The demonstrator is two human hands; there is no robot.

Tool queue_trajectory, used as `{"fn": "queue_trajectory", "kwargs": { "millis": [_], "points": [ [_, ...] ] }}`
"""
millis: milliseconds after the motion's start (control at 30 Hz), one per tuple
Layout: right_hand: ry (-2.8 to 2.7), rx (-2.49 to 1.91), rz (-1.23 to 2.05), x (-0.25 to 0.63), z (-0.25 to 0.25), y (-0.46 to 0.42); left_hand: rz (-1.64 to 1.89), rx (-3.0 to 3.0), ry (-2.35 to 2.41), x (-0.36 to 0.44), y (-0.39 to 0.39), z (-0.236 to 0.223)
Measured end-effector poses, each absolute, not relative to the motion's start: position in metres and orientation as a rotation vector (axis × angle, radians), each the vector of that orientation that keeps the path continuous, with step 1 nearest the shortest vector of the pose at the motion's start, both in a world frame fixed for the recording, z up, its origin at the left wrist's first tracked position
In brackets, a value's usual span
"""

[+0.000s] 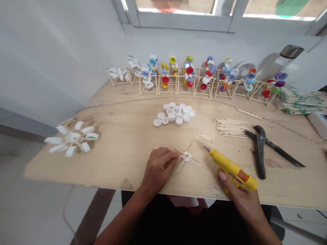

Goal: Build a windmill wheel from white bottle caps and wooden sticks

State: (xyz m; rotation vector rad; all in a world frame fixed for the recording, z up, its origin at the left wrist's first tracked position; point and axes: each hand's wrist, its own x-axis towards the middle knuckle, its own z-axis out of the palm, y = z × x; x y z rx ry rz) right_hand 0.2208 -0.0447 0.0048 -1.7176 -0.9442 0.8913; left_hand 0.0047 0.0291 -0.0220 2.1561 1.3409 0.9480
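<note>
My left hand (158, 167) pinches the end of a thin wooden stick at the left side of a white bottle cap (187, 156). Several wooden sticks (195, 162) radiate from this cap, which lies flat on the table. In my right hand (236, 190) is a yellow hot glue gun (228, 166), its nozzle pointing up and left, apart from the cap. A few short sticks (205, 137) lie just beyond the nozzle. Farther back sits a cluster of loose white caps (176, 113).
A finished-looking wheel of white caps (73, 137) rests at the left. Black cutters (260, 149) lie right, beside a stick pile (232, 128). A cord (143, 98) crosses the table before a row of stick stands with coloured cap wheels (189, 70). A bottle (286, 56) stands behind.
</note>
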Motion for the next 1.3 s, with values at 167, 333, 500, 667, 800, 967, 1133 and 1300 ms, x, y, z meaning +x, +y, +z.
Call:
{"fn": "queue_trajectory", "kwargs": {
  "millis": [167,333,500,667,800,967,1133,1300],
  "points": [
    [-0.998,-1.716,0.888,0.2216,0.0045,-0.045,0.915,2.167,1.366,0.0057,0.0292,-0.0215],
    [-0.996,-1.708,0.891,0.2228,0.002,-0.0455,0.882,2.167,1.39,0.0084,0.0295,-0.0197],
    [-0.999,-1.707,0.921,0.2226,0.0027,-0.0457,0.87,2.187,1.394,0.0095,0.0299,-0.0188],
    [-1.027,-1.705,0.898,0.2232,0.0027,-0.0456,0.853,2.205,1.4,0.0094,0.0302,-0.0199],
    [-1.04,-1.719,0.894,0.2237,0.0024,-0.0453,0.839,2.207,1.406,0.0095,0.0304,-0.0201],
    [-1.024,-1.728,0.886,0.2234,0.002,-0.0455,0.843,2.216,1.402,0.0097,0.0304,-0.0193],
    [-0.998,-1.728,0.901,0.2229,0.0015,-0.0457,0.827,2.227,1.405,0.0092,0.03,-0.0194],
    [-1.03,-1.726,0.892,0.224,0.0024,-0.045,0.827,2.236,1.393,0.0089,0.0302,-0.0202]
  ]
}}
